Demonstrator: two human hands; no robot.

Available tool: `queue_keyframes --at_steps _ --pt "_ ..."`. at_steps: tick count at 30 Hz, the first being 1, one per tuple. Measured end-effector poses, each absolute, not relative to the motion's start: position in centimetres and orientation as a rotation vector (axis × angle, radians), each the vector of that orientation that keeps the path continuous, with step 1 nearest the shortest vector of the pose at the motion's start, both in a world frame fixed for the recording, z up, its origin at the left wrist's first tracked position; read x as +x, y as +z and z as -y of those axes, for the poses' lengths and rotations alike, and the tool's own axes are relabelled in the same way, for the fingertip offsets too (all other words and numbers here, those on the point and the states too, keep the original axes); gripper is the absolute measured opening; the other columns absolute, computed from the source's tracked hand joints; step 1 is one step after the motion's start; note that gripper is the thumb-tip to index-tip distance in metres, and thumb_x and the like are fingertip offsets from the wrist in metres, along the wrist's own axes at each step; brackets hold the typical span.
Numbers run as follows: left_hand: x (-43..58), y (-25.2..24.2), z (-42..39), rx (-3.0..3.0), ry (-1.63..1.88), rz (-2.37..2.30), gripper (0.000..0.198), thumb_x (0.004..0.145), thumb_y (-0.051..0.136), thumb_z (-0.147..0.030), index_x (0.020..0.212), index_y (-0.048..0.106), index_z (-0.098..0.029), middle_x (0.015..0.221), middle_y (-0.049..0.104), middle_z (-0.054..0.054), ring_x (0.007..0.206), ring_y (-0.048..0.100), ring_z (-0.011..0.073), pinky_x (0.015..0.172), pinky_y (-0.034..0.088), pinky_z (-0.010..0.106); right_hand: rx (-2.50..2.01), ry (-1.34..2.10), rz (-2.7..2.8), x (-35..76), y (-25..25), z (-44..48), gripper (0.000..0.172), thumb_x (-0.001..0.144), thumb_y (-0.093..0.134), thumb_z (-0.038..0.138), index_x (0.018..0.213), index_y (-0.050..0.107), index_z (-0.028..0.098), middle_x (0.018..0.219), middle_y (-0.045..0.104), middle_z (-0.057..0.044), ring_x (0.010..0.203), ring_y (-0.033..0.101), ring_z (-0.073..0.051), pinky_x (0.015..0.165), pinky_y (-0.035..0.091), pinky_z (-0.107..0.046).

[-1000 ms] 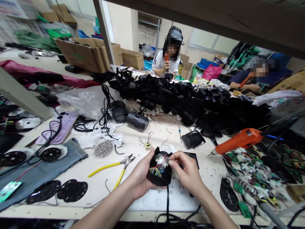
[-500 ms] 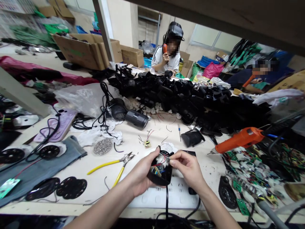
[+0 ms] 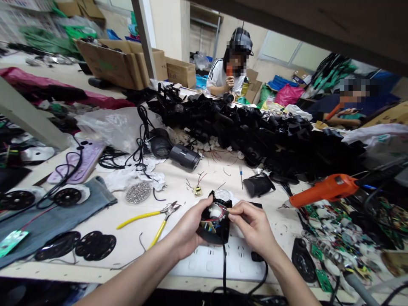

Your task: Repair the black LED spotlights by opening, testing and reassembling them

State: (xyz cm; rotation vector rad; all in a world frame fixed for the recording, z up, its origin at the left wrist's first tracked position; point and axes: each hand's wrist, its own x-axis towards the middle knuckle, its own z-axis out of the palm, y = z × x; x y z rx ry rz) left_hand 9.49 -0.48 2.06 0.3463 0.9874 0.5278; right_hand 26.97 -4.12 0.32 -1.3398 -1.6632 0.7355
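Note:
My left hand (image 3: 185, 229) is wrapped around a small black plastic housing (image 3: 213, 226) with a white motor, red wires and a little circuit board showing inside. A black cable hangs down from the housing. My right hand (image 3: 251, 224) pinches at the wires on the housing's upper right edge, fingers closed. Both hands hover above a white power strip (image 3: 219, 260) near the table's front edge.
Yellow-handled cutters (image 3: 149, 221) lie left of my hands, an orange glue gun (image 3: 325, 190) to the right above a heap of green circuit boards (image 3: 331, 238). A long pile of black housings (image 3: 255, 136) crosses the table. Two people sit at the far side.
My hands and the housing stay close together; the right fingers have shifted slightly on the wires. The view has tipped a little, and the far person's hand has lowered.

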Motion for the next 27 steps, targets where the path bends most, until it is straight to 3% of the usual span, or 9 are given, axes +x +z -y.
queue_keyframes --at_steps 6,12,17,20,24,27 --pt "8.7 2.5 -0.7 0.405 0.519 -0.948 0.061 0.084 0.043 -0.07 0.111 0.063 -0.02 0.085 0.069 0.008 0.063 0.062 0.0213 0.059 0.055 0.042 -1.438 0.924 1.685 28.1 3.5 4.2 0.024 0.091 0.051 0.025 0.108 0.069 0.024 0.094 0.073 -0.005 0.078 0.071 -0.017 0.07 0.057 -0.03" --pt "8.8 2.1 -0.7 0.359 0.538 -0.955 0.065 0.082 0.042 -0.073 0.12 0.059 -0.023 0.09 0.07 0.008 0.066 0.065 0.0226 0.065 0.055 0.046 -1.577 0.379 1.82 27.7 6.1 6.8 0.016 0.091 0.054 0.027 0.099 0.067 0.025 0.09 0.073 -0.006 0.079 0.071 -0.021 0.066 0.057 -0.03" --pt "9.0 1.7 -0.7 0.339 0.556 -0.942 0.061 0.084 0.044 -0.069 0.113 0.061 -0.018 0.087 0.071 0.011 0.067 0.066 0.0242 0.062 0.056 0.043 -1.511 0.289 1.901 24.0 3.7 9.1 0.012 0.092 0.055 0.025 0.102 0.06 0.024 0.078 0.068 -0.004 0.065 0.067 -0.019 0.055 0.055 -0.026" --pt "9.2 1.6 -0.5 0.373 0.618 -0.971 0.048 0.08 0.06 -0.058 0.108 0.06 -0.018 0.085 0.07 0.008 0.066 0.065 0.0227 0.06 0.056 0.039 -1.567 0.272 1.884 22.3 1.9 9.6 0.017 0.087 0.064 0.03 0.101 0.056 0.024 0.076 0.063 -0.003 0.062 0.065 -0.019 0.052 0.053 -0.027" --pt "9.6 1.9 0.0 0.489 0.812 -1.017 0.041 0.076 0.069 -0.042 0.11 0.055 -0.024 0.09 0.067 0.003 0.075 0.064 0.0203 0.059 0.054 0.032 -1.597 0.174 1.838 21.3 0.9 9.5 0.003 0.091 0.052 0.021 0.093 0.054 0.023 0.072 0.059 -0.002 0.06 0.062 -0.018 0.052 0.049 -0.027" --pt "9.7 2.4 0.3 0.532 0.912 -1.046 0.044 0.075 0.069 -0.041 0.113 0.053 -0.024 0.1 0.067 0.004 0.084 0.064 0.02 0.068 0.052 0.03 -1.601 0.064 1.835 21.0 0.5 9.3 0.015 0.093 0.044 0.014 0.098 0.056 0.021 0.073 0.057 -0.003 0.062 0.062 -0.019 0.053 0.047 -0.028"
